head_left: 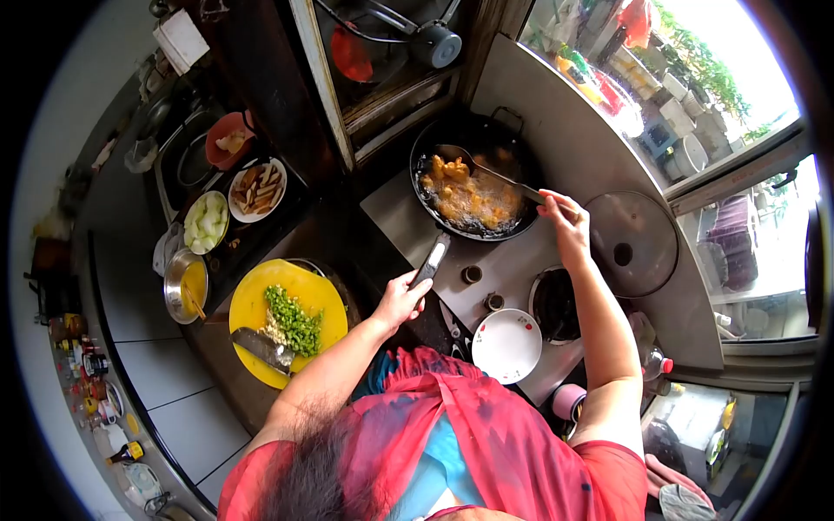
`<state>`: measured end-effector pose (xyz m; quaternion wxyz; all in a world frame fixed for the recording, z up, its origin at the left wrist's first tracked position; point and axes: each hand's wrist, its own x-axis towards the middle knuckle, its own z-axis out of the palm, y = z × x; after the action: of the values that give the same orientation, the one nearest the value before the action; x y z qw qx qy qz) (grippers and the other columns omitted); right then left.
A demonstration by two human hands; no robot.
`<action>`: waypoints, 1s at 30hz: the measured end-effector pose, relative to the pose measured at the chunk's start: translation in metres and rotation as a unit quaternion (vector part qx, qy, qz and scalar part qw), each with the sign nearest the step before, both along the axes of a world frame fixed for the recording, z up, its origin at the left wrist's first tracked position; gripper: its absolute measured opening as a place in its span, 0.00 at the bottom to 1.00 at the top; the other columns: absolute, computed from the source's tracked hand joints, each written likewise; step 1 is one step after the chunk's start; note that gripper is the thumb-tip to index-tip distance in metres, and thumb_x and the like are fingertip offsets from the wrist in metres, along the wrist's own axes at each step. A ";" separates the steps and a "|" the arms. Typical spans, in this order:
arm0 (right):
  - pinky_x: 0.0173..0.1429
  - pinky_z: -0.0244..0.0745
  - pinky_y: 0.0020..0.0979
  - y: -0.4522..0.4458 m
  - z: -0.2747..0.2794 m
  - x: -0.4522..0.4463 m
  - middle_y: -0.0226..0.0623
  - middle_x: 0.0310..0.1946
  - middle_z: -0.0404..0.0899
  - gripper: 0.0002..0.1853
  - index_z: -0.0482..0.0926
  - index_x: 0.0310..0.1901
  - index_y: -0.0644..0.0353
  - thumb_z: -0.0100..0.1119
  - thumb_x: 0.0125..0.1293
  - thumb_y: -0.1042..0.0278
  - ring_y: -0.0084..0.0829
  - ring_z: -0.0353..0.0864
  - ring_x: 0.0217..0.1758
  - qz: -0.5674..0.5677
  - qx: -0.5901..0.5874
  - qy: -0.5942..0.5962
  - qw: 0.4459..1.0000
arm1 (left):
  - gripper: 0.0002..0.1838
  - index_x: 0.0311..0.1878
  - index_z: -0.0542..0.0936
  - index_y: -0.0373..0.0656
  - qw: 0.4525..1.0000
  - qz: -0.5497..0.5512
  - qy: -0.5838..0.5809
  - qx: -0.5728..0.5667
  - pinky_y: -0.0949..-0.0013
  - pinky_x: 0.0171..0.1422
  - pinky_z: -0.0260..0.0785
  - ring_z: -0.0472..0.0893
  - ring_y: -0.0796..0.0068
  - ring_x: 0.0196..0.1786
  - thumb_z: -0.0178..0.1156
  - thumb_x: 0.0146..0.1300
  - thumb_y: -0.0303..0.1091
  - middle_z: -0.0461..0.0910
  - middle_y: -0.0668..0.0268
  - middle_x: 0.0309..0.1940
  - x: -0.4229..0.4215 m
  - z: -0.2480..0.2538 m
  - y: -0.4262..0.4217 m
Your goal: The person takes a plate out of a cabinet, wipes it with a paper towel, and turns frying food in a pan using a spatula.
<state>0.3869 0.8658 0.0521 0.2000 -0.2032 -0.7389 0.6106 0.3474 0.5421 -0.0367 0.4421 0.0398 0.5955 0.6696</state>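
Left fingers (415, 300) are clenching the wok handle (433, 257), right fingers (552, 207) are pinching the ladle (511, 181), its head sitting among frying pieces (476, 201).

Seeing wok (473, 130) at far end of stove (387, 206), with food pieces (473, 204) and ladle (512, 181) inside. Finding lid (643, 227) against side panel (540, 100), right of wok. Reading plate (506, 347) at stove's near edge, burner (556, 304) behind it to the right. Spotting cutting board (252, 300) left of stove, near left edge of worktop (208, 365), with greens (297, 323) mid-board, knife (259, 349) at board's near-left edge. Getting basin (175, 280) farther along that edge, bowl (199, 248) behind basin, dish (250, 216) right of bowl, second bowl (217, 156) behind both.
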 end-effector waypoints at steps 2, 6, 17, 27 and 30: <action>0.43 0.72 0.20 -0.028 0.003 0.012 0.28 0.33 0.79 0.08 0.83 0.45 0.62 0.59 0.67 0.73 0.20 0.78 0.36 0.016 0.096 0.056 0.994 | 0.08 0.41 0.75 0.45 1.000 -0.006 0.000 -0.003 0.83 0.17 0.55 0.67 0.90 0.19 0.57 0.68 0.39 0.68 0.76 0.20 0.000 0.000 -0.001; 0.39 0.73 0.23 -0.070 0.016 0.045 0.38 0.33 0.79 0.11 0.83 0.45 0.59 0.61 0.61 0.80 0.28 0.80 0.34 0.049 0.329 0.083 0.939 | 0.09 0.38 0.75 0.45 1.000 -0.002 0.001 0.001 0.83 0.17 0.55 0.67 0.89 0.19 0.57 0.68 0.40 0.68 0.75 0.20 0.000 -0.002 0.000; 0.42 0.78 0.30 -0.116 0.025 0.115 0.43 0.39 0.80 0.14 0.82 0.46 0.61 0.61 0.58 0.83 0.38 0.82 0.39 0.055 0.422 0.093 0.900 | 0.09 0.37 0.74 0.46 1.000 0.010 -0.004 -0.005 0.83 0.16 0.55 0.65 0.89 0.16 0.58 0.67 0.41 0.69 0.74 0.19 0.003 0.014 0.000; 0.40 0.78 0.27 -0.133 0.030 0.145 0.44 0.38 0.80 0.14 0.82 0.45 0.62 0.61 0.58 0.84 0.36 0.83 0.38 0.001 0.392 0.096 0.915 | 0.09 0.39 0.75 0.44 1.000 0.005 -0.015 -0.008 0.82 0.17 0.56 0.66 0.88 0.18 0.58 0.67 0.38 0.68 0.75 0.19 0.001 0.012 -0.001; 0.40 0.78 0.27 -0.138 0.030 0.151 0.44 0.38 0.80 0.13 0.82 0.45 0.62 0.61 0.59 0.84 0.36 0.83 0.37 0.002 0.372 0.081 0.925 | 0.09 0.40 0.75 0.43 1.000 0.005 -0.013 -0.004 0.82 0.18 0.56 0.66 0.88 0.18 0.58 0.67 0.38 0.68 0.75 0.19 0.002 0.013 -0.002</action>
<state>0.5376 0.7276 0.0817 0.3186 -0.0624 -0.8947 0.3067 0.3491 0.5403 -0.0241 0.4468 0.0262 0.5927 0.6697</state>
